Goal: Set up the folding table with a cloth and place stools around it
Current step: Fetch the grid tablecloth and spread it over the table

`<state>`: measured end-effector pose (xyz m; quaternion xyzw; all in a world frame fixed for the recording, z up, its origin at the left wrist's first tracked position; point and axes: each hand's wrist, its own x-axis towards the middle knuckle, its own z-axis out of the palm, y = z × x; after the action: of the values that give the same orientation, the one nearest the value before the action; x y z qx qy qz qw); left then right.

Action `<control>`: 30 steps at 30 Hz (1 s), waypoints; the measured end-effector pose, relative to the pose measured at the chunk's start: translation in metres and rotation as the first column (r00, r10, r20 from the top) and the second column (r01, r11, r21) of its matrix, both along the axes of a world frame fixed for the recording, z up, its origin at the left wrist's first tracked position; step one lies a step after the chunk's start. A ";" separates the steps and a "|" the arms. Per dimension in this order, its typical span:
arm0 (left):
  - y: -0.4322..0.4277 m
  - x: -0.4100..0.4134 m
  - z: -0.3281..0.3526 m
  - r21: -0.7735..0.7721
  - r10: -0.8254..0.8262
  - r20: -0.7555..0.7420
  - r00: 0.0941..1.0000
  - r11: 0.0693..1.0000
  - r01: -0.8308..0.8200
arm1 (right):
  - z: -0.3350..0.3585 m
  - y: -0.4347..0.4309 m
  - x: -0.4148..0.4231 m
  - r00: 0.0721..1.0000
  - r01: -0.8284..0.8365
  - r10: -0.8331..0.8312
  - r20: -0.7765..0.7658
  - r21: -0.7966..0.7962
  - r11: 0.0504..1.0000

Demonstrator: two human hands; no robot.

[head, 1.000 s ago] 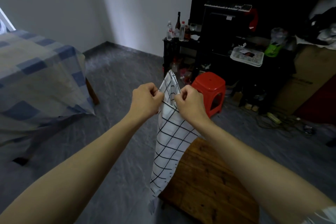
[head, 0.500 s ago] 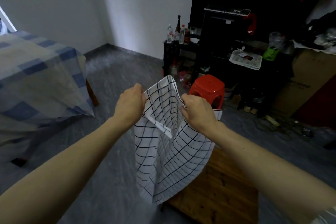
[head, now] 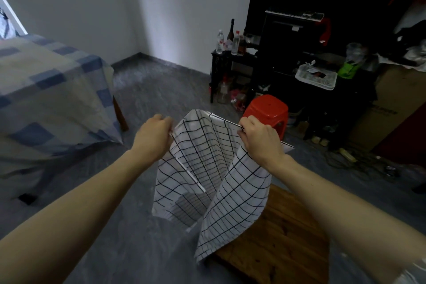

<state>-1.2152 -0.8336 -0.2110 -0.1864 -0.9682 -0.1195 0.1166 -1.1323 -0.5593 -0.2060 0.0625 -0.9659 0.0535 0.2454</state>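
Observation:
A white cloth with a black grid (head: pixel 207 168) hangs in the air in front of me, partly unfolded and still doubled over. My left hand (head: pixel 153 138) pinches its upper left edge and my right hand (head: pixel 259 138) pinches its upper right edge, the two about a cloth-width apart. Below the cloth, at the lower right, lies the brown wooden top of the low folding table (head: pixel 283 244); the cloth's bottom corner hangs over its near left part. A red plastic stool (head: pixel 267 108) stands on the floor beyond my right hand.
A bed with a blue checked cover (head: pixel 50 99) fills the left. At the back right stand a dark shelf with bottles (head: pixel 232 39), a keyboard (head: pixel 295 14), a white tray (head: pixel 315 77) and cardboard boxes (head: pixel 389 108). Cables lie on the grey floor (head: pixel 161 94) at right.
My hands have moved apart, left hand leftward and right hand rightward, and the cloth has opened from a narrow folded strip into a wider hanging sheet.

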 end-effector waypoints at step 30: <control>0.045 -0.258 -0.005 -0.164 -0.144 -0.139 0.980 0.979 0.121 | -0.029 0.082 -0.285 0.995 0.057 -0.056 0.085 -0.012 0.998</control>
<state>-1.4734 -0.7883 -0.2164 -0.2675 -0.9484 -0.0372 0.1659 -1.4168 -0.4773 -0.2354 0.0309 -0.9764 0.0559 0.2062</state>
